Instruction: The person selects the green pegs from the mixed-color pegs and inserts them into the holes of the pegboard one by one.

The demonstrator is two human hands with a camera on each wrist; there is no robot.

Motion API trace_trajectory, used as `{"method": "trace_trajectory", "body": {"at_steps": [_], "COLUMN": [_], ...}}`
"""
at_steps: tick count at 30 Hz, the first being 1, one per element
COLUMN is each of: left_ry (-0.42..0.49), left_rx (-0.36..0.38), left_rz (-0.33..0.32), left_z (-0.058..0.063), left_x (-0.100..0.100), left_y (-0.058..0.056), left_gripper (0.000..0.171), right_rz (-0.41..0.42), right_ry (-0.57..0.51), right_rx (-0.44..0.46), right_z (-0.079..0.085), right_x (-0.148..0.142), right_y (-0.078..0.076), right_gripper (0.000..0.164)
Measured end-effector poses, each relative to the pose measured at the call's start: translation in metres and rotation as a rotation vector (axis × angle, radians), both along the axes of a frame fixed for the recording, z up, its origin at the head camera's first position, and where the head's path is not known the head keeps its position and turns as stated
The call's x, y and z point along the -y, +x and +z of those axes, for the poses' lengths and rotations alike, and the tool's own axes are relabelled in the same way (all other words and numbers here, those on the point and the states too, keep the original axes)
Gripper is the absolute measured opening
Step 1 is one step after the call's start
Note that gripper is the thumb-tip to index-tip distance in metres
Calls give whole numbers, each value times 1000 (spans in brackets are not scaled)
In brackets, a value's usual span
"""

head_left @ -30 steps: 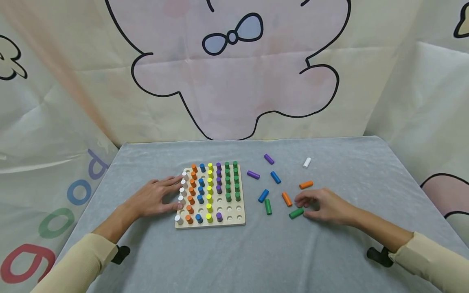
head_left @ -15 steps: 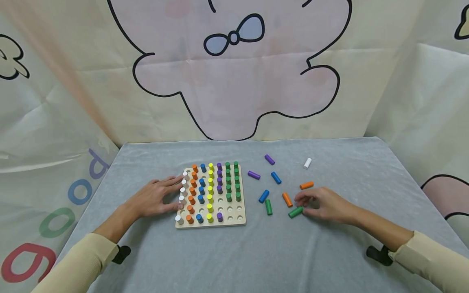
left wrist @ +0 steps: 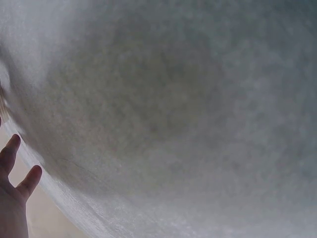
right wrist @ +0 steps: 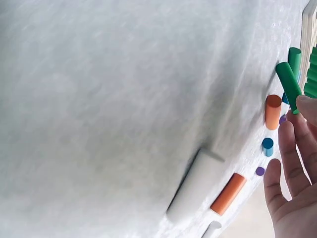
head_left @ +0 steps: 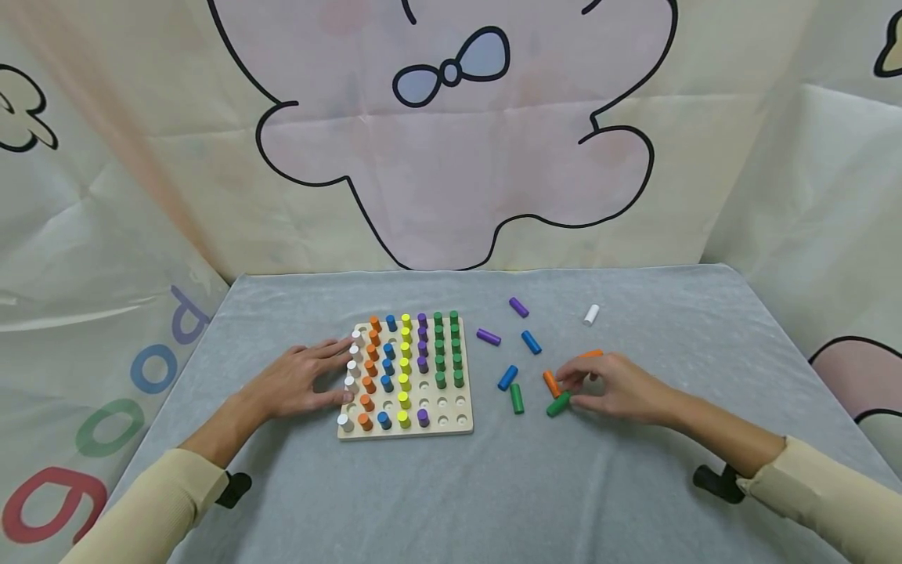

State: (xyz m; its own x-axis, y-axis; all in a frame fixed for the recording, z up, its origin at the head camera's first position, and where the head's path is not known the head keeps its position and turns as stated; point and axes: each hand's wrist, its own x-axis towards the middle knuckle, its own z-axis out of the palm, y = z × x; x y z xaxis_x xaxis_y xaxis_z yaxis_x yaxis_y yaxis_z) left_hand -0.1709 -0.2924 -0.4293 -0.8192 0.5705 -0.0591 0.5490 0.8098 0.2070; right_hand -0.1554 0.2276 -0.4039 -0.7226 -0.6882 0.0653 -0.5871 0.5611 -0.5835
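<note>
A square wooden pegboard [head_left: 409, 435] stands on the cloth, with columns of white, orange, blue, yellow, purple and green pegs in its holes. Along its left edge lies my left hand [head_left: 299, 380], fingers extended and spread, thumb by the lower left side. My right hand [head_left: 620, 388] pinches a green peg [head_left: 559, 404] by one end between thumb and forefinger, as the right wrist view shows with the green peg [right wrist: 289, 82] tilted up. Just behind it is an orange peg [head_left: 552, 384]. The left wrist view shows only part of the left hand [left wrist: 15, 183] and cloth.
Loose pegs lie between board and right hand: a green one [head_left: 517, 399], blue ones [head_left: 507, 377] and purple ones [head_left: 488, 337]. Farther back is a white peg [head_left: 591, 315]. Another orange peg [right wrist: 228, 194] is partly behind the right hand in the head view. A grey cloth [head_left: 423, 501] covers the table.
My right hand has shifted slightly left, bringing the green peg closer to the orange peg. The left hand stays at the board's edge.
</note>
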Motion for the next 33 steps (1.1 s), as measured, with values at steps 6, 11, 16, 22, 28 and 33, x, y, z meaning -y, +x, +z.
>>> {"method": "trace_trajectory", "body": {"at_steps": [6,11,16,22,28,33], "left_ry": [-4,-5,-7,-2,13,20], "left_rx": [-1,-5,-6,-7,-4,-12], "left_rz": [-1,0,0,-1,-1,-7], "left_z": [0,0,0,-1,-3,-3], "left_x": [0,1,0,1,2,2], "left_y": [0,0,1,1,1,1], "left_gripper": [79,78,78,79,79,78], "right_rz": [55,94,107,69,82,87], "right_ry": [-67,-115,-109,-60,-84,-81], "right_rx": [-14,-40,-5,74,82,110], "right_z": [-1,-2,-3,-1,-5,-6], "right_x": [8,16,26,37,42,47], "right_y": [0,-2,1,4,3,0], "right_gripper": [33,32,28,26,24,24]}}
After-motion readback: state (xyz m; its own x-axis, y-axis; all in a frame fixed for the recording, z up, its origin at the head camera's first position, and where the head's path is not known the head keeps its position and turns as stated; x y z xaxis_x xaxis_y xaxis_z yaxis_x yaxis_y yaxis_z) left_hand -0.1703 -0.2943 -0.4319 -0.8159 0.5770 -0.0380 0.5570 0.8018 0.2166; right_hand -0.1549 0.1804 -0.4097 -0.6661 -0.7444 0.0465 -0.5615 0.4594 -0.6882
